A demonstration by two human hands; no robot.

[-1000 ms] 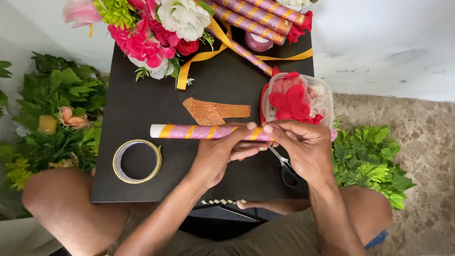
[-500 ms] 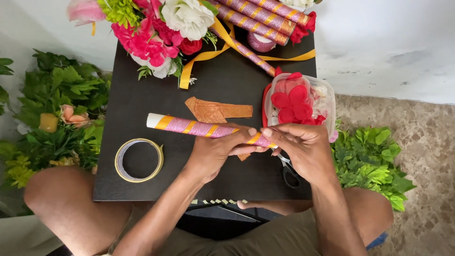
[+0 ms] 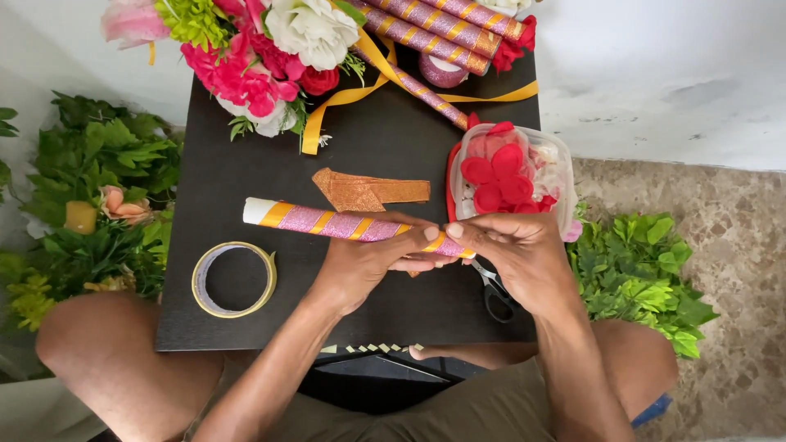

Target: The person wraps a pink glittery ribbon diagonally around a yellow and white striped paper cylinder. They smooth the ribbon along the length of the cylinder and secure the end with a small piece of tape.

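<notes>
Seen from the head camera, both hands close on one end of a paper tube point(image 3: 327, 222) striped pink and orange; it lies across the middle of the black table point(image 3: 246, 176). The left hand point(image 3: 368, 260) cups it from below while the right hand point(image 3: 516, 254) pinches its tip, fingertips almost meeting. Firm, even pressure at that end would likely keep the wrap tight.

Beside the tube sit a glittery copper strip point(image 3: 368, 191), a tape roll point(image 3: 234, 279), scissors point(image 3: 494, 292) and a tub of red petals point(image 3: 509, 178). Beyond it lie flowers point(image 3: 270, 49) and more tubes point(image 3: 442, 29). Leafy greenery point(image 3: 90, 196) flanks the table on a stone floor point(image 3: 737, 245).
</notes>
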